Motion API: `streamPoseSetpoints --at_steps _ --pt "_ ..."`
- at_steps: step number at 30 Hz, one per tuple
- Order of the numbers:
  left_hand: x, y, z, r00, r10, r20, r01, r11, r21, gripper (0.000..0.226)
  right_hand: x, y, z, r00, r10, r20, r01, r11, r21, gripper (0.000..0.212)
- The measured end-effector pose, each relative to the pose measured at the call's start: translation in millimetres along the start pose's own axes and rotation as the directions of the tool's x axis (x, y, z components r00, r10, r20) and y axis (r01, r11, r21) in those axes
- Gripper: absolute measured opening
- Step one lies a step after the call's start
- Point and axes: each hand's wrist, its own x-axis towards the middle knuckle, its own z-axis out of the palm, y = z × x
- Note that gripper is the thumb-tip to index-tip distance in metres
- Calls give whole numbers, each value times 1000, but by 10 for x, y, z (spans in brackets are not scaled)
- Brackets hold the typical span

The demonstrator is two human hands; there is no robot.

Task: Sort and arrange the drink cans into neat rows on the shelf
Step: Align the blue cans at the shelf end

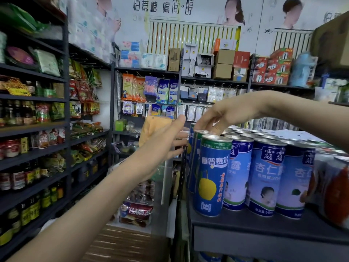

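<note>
Several tall drink cans are seen standing upright on the dark shelf [264, 229] at the lower right, close to its front edge. At the left end of the front row a blue can with a yellow fruit [212, 174] is placed, and just beside it, to the right, three pale blue cans [264, 178] are lined up, touching one another. A red and orange can [336, 191] is cut off by the right edge and blurred. Behind the yellow-fruit can a second blue can [195, 154] is set, and further silver can tops are packed in rows behind it.

The left hand [166, 142] is held open, fingers straight and pointing right, just beside the second blue can at the shelf's left end; nothing is held in it, and whether the can is touched cannot be told. The right hand [224, 115] is brought down from above, its fingers and thumb curled round the top rim of the second blue can.

Farther off, left-hand shelves [34, 129] are filled with bottles and packets. At the back, hanging packets [151, 89] are seen under stacked cardboard boxes [223, 64].
</note>
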Motion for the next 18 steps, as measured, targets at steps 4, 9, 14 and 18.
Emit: streamPoseSetpoints --at_steps 4,9,14,18 --pt "105 40 58 995 -103 -1 103 995 -17 79 -27 3 -46 995 -62 72 59 997 43 31" --pt "175 95 125 979 -197 56 198 980 -16 86 -29 58 -89 990 -99 97 99 995 -4 31" --pt "318 155 80 970 -243 4 242 968 70 102 15 190 -228 999 -20 47 23 998 -60 40" --pt "461 211 77 972 -205 -117 206 979 -5 109 117 308 -316 998 23 -52 -30 992 -126 41"
